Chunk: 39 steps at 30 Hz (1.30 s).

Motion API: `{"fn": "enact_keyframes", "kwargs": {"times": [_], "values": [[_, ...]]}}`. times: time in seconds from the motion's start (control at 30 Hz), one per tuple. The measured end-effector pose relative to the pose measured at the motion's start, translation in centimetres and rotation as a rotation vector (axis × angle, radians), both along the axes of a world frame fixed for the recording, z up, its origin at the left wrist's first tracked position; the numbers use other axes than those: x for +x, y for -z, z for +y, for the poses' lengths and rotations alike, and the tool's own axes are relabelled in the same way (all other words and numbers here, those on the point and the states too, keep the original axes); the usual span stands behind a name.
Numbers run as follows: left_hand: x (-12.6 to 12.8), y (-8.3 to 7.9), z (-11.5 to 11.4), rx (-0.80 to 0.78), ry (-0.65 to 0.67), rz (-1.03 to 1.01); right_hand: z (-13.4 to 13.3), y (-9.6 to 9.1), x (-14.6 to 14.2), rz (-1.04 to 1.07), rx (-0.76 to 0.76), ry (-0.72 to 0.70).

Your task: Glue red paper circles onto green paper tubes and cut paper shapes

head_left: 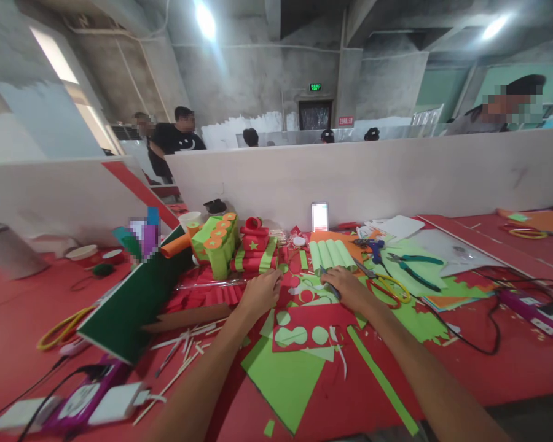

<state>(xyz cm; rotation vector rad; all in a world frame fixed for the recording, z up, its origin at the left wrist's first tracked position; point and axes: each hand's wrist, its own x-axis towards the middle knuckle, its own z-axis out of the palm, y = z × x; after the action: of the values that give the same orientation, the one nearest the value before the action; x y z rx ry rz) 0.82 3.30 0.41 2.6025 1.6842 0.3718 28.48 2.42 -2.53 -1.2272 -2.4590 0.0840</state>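
Note:
My left hand (pixel 263 290) is over the middle of the table, fingers curled together near a small green paper piece (pixel 283 268); what they pinch, if anything, is too small to name. In my right hand (pixel 345 287) is a slim blue-grey tool (pixel 330 283), its kind unclear, pointing up and left. Just beyond that hand lie pale green paper rolls (pixel 330 255). Below both hands is a red sheet (pixel 316 316) with round holes, over a green sheet (pixel 286 374). Red rolls with green bands (pixel 257 261) stand behind my left hand.
Left are a dark green board (pixel 136 313), yellow-handled scissors (pixel 67 328) and a purple power strip (pixel 90 390). Right lie yellow-and-red-handled scissors (pixel 389 288), a blue glue gun (pixel 373 248), green-handled pliers (pixel 419 270) and cables. A white partition (pixel 373 178) runs behind; people are beyond it.

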Motion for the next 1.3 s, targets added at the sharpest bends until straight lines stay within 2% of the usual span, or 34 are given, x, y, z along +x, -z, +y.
{"fn": "enact_keyframes", "kwargs": {"times": [0.13,0.33,0.5,0.67,0.8,0.93,1.1,1.2,1.3], "values": [[0.4,0.1,-0.2,0.002,0.054,0.011,0.1,0.1,-0.4,0.02,-0.003,0.0],[0.8,1.2,0.1,0.012,0.084,-0.011,0.7,0.8,-0.7,0.073,-0.007,-0.056],[1.1,1.6,0.1,0.004,0.116,-0.024,0.9,1.0,-0.2,0.078,-0.026,-0.032],[1.0,1.8,0.1,0.006,0.134,-0.062,0.9,0.3,0.5,0.146,-0.058,-0.009],[1.0,1.6,-0.1,-0.016,0.208,-0.215,0.3,-0.7,0.4,0.336,-0.041,0.016],[1.6,1.3,-0.7,-0.032,0.364,-0.383,-0.9,-1.1,-1.4,0.579,-0.181,-0.081],[2.3,1.3,-1.0,-0.046,0.544,-0.402,-1.8,-0.5,-3.7,0.799,-0.421,-0.174],[2.4,1.3,-0.8,-0.05,0.545,-0.42,-1.8,-0.5,-4.0,0.87,-0.485,-0.166],[2.2,1.3,-0.6,-0.046,0.46,-0.473,-1.4,-0.6,-3.7,0.938,-0.466,-0.136]]}}
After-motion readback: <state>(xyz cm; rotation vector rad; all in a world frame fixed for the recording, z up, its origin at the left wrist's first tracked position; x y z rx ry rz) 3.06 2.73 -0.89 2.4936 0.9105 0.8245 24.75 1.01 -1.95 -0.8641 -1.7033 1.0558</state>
